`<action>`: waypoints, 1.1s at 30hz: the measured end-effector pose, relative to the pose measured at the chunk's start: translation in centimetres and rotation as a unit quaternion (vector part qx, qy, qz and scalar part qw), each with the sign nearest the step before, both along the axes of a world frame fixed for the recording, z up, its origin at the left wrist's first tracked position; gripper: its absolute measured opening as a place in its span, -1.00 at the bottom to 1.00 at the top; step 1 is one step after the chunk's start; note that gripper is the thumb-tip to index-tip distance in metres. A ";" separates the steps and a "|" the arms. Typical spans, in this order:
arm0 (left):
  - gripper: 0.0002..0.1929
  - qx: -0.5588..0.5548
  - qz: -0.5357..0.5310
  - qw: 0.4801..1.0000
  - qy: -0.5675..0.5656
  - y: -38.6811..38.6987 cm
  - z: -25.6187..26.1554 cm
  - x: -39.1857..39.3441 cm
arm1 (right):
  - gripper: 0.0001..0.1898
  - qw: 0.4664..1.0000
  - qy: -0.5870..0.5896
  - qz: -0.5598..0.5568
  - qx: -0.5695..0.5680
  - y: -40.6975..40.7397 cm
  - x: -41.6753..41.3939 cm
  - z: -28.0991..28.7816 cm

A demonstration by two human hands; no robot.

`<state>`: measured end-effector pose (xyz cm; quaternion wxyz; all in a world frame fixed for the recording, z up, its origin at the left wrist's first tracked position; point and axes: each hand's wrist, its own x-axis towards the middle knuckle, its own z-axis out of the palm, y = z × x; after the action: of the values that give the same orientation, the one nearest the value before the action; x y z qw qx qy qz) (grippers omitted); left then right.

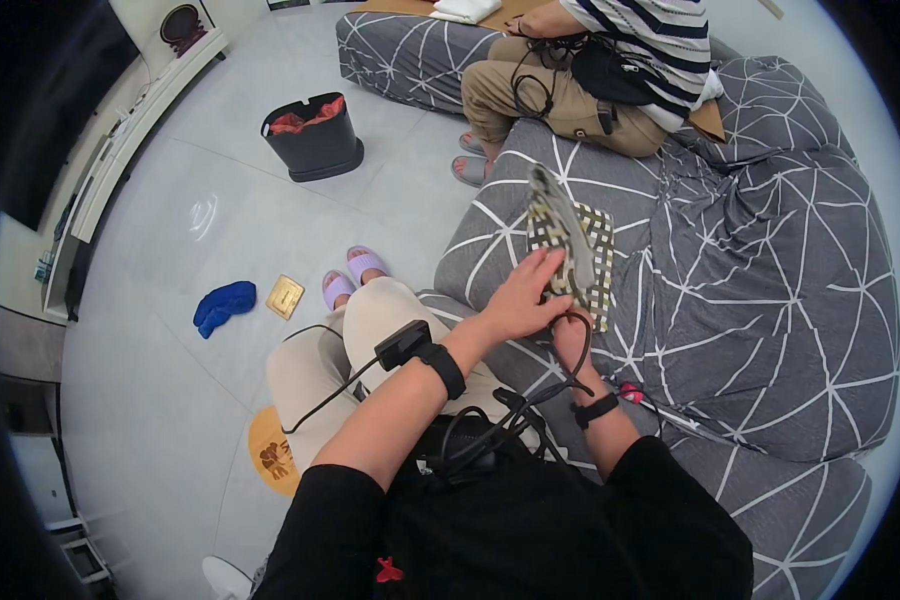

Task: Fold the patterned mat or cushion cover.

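Note:
A checkered fabric piece [601,262] in white, black and olive lies on the grey sofa seat before me. One side of it stands up as a fold with a grey face [574,225], blurred. My left hand [521,296] presses its fingers and thumb against this raised part, near its lower end. Just below it is my right hand [570,337], at the fabric's near edge. A black cable [586,337] loops over the right hand, and its fingers are largely hidden. Both wrists wear black straps; the left one carries a small black box [403,343].
The sofa [757,315] has a grey cover with white lines. Another person [592,82] sits on it at the far side. A black bin [315,142] with a red liner stands on the floor, near a blue cloth bundle [225,306] and a gold-coloured packet [285,297]. Cables [510,431] cross my lap.

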<state>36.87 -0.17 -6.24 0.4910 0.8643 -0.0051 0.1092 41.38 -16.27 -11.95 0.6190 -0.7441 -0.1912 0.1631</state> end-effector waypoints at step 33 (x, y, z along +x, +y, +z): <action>-0.40 0.214 -0.105 0.969 0.062 0.4 -1.4 -4.8 | -0.31 0.786 -0.543 -0.017 -0.294 6.8 9.9 3.5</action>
<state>32.06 0.22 -7.63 0.3031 0.9488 -0.0886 -0.0005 51.28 -9.51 -8.42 0.1667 -0.8593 -0.4254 -0.2301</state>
